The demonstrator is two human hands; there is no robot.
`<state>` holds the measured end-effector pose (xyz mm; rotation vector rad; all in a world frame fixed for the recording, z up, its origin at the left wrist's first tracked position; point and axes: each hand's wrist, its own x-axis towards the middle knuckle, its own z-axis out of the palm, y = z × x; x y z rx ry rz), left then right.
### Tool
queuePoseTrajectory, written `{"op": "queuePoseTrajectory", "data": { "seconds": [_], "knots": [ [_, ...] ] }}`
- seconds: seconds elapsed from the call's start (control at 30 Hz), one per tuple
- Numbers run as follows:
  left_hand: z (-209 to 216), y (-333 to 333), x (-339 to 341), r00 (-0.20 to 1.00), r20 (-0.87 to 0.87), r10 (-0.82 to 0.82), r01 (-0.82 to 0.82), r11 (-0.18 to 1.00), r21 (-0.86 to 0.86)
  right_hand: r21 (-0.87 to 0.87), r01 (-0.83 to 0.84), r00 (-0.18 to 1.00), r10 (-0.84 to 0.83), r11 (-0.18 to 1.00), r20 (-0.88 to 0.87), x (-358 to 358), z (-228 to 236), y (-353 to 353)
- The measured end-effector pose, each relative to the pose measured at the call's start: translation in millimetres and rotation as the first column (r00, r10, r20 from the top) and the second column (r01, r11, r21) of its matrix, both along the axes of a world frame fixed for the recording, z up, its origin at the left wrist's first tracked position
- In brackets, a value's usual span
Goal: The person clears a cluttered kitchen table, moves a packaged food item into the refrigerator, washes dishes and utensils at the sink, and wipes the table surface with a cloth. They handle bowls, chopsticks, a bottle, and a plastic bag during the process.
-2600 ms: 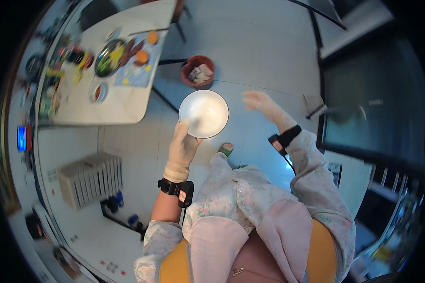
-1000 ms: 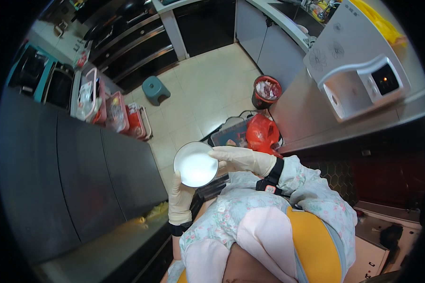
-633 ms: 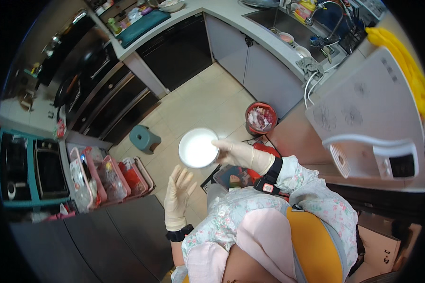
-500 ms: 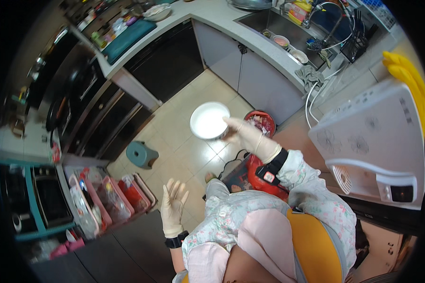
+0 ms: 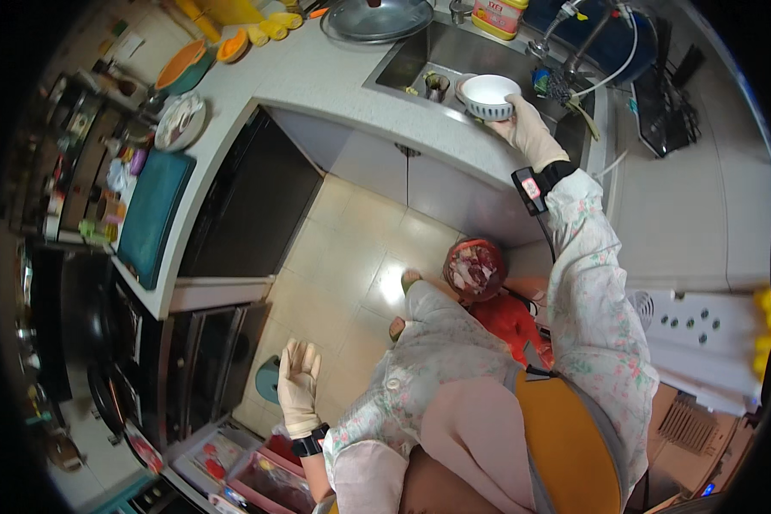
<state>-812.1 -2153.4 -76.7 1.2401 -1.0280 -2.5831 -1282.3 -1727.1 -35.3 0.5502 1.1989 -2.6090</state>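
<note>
A white bowl [image 5: 491, 89] with a dark patterned outer side is gripped at its right rim by my gloved right hand [image 5: 531, 133]. It is over the front part of the steel sink [image 5: 400, 70], and I see nothing inside it. Part of another dish shows behind the bowl's left edge, mostly hidden. A dark cup [image 5: 437, 86] stands in the sink to the left of the bowl. Down at the lower left, my gloved left hand [image 5: 300, 385] hangs in the air, palm up with fingers stretched out, holding nothing.
A glass pot lid [image 5: 377, 21] lies on the counter left of the sink. A yellow tub [image 5: 499, 17] and the faucet [image 5: 574, 51] stand behind it. On the floor sit a full waste bin [image 5: 475, 267] and a green stool [image 5: 268, 379]. A teal board [image 5: 156, 218] rests on the left counter.
My right hand has carried the bowl from above the floor to over the sink. My view has turned and come closer to the sink. The left hand stays open.
</note>
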Motion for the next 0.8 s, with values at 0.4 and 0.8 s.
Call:
{"op": "queuePoseTrajectory", "data": {
  "seconds": [0.4,0.8],
  "knots": [
    [23.4,-18.1,-272.6,0.962,0.134,-0.238,0.253,0.961,-0.107,0.461,-0.013,0.973,-0.095,0.887,0.210,-236.3,-206.1,54.0],
    [22.8,-30.1,-391.8,0.902,0.240,-0.360,0.389,0.917,-0.087,0.663,0.014,0.952,-0.213,0.749,0.220,-256.7,-243.2,40.7]
  ]
}}
